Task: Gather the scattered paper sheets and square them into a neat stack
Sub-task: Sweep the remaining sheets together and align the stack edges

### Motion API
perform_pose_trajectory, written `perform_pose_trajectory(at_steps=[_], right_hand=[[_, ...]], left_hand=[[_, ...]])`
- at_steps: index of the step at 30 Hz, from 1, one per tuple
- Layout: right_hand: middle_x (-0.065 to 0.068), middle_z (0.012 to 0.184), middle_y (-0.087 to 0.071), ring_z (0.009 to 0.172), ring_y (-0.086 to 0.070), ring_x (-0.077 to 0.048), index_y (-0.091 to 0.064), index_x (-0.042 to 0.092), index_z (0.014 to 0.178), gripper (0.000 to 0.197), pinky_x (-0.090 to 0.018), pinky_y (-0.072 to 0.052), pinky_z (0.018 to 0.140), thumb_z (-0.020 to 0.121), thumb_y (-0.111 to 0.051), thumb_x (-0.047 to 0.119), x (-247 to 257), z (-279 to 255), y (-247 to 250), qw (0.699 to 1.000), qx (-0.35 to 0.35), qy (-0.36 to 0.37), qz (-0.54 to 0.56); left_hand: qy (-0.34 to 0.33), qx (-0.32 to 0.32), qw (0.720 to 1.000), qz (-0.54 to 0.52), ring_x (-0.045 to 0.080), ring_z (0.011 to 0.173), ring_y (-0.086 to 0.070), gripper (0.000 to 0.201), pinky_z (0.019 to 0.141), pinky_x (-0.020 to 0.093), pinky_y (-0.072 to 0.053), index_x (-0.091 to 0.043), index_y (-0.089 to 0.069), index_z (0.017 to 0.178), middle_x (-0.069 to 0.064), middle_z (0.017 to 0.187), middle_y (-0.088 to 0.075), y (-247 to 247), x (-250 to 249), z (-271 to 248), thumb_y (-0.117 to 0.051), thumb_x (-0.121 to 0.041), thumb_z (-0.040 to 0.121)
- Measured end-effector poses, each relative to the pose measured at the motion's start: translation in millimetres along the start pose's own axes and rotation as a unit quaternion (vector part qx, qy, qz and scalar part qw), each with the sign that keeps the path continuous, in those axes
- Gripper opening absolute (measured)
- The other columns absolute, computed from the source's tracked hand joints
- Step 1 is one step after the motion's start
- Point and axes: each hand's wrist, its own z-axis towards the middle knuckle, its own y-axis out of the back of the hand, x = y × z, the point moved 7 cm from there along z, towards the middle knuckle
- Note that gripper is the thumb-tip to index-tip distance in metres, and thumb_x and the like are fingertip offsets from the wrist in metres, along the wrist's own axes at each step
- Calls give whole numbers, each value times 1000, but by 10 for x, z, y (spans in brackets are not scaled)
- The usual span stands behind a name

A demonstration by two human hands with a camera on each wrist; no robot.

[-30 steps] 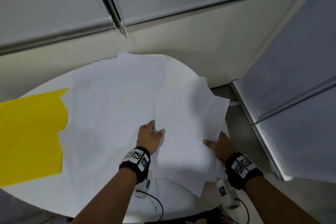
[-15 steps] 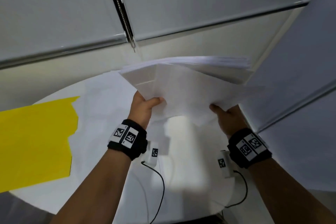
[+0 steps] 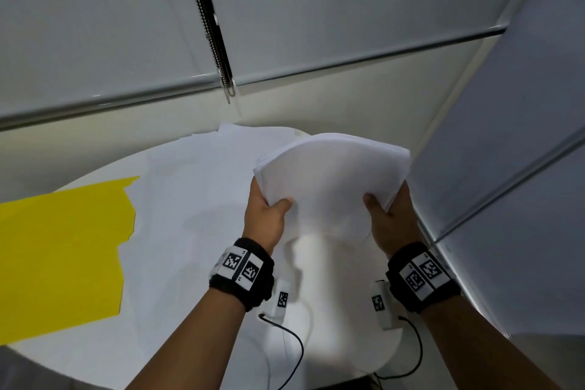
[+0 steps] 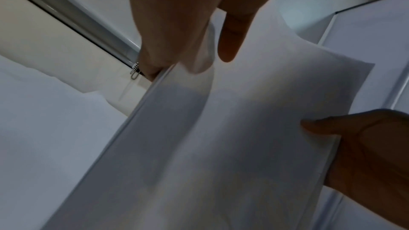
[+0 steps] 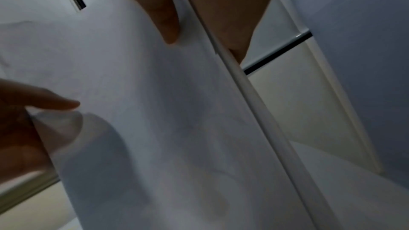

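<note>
A bundle of white paper sheets (image 3: 332, 174) is held up above the round white table (image 3: 342, 342), bowed upward in the middle. My left hand (image 3: 269, 209) grips its left edge, thumb on the near face. My right hand (image 3: 383, 209) grips its right edge the same way. In the left wrist view the bundle (image 4: 221, 146) runs between my left hand (image 4: 188, 41) and my right hand (image 4: 354, 137). In the right wrist view the paper (image 5: 166, 128) has its right edge (image 5: 254, 111) nearly flush. More white sheets (image 3: 196, 199) lie spread on the table.
A yellow sheet (image 3: 60, 263) lies on the table's left side. Grey roller blinds (image 3: 316, 9) cover the wall behind and to the right, with a bead chain (image 3: 215, 35) hanging close behind the table. Sensor cables (image 3: 291, 336) dangle from both wrists.
Both hands lifted the bundle off the table, then drew it into a tighter, more even bundle that now bows upward. The loose fanned edges have closed up.
</note>
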Motion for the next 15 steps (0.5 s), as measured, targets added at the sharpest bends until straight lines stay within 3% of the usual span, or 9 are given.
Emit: perform_pose_trajectory(at_steps=[3,7,9,12,15], right_hand=[[22,106,-52,84,-54,22,-33,25,133,61,-12,-44,74,85,-60,-4,-36,-41,55,1000,-3,-9,-15],[18,102,-54,83,-55,16,-35,14,131,56,-22,-42,79,85,-59,-6,-112,-38,36,999,-4,-17,-42],[16,105,-55,92,-57,2,-36,14,136,53,-23,-39,83,89,-58,2,-140,-33,-20,997,19,-22,-69],[3,110,-58,105,-57,-20,-46,13,131,38,-24,-37,84,94,-53,11,-133,-3,5,995,15,-14,-98],[7,108,-59,100,-57,-13,-47,18,131,38,-25,-40,84,94,-53,13,-68,-31,64,996,-3,13,-90]], left_hand=[[-6,4,1000,-2,12,98,-63,54,88,35,-50,-42,-53,106,-11,104,-65,13,-4,2,-66,1,77],[-13,3,1000,-2,5,95,-61,56,80,28,-49,-38,-50,109,-13,102,-63,-17,-50,53,-65,6,77],[-5,2,1000,-4,9,95,-62,54,82,31,-50,-39,-52,108,-11,102,-65,-38,-57,66,-62,5,77],[0,7,1000,-8,20,104,-64,56,94,47,-52,-34,-57,118,-4,110,-68,-82,-68,46,-58,-2,72],[-6,-6,999,-37,22,108,-63,61,95,46,-51,-31,-55,124,-2,115,-67,-75,-90,23,-57,-6,69]])
